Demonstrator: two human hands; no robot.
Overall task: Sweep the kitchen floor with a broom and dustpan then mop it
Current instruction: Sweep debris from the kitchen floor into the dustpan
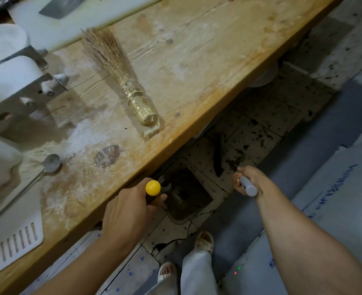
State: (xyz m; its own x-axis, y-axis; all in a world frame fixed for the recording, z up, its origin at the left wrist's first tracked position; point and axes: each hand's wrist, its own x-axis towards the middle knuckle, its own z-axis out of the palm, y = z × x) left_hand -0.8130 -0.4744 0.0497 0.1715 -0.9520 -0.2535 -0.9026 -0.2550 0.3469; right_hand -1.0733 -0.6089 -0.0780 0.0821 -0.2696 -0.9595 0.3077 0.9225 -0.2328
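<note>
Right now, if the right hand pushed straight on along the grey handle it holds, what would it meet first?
Probably the dark debris on the tiled floor, just beyond the right hand; depth is unclear.

dim indoor light | soft shadows right of objects | wide-angle bending at edges | slight blur

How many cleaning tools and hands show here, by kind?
Hand-gripped long handles: 2, the yellow-capped handle in the left hand and the grey-white handle in the right hand.
Straw whisk brooms with gold-wrapped grip on the wooden worktop: 1.
Dark dustpans on the floor: 1.
Hands: 2.
Total: 6.
</note>
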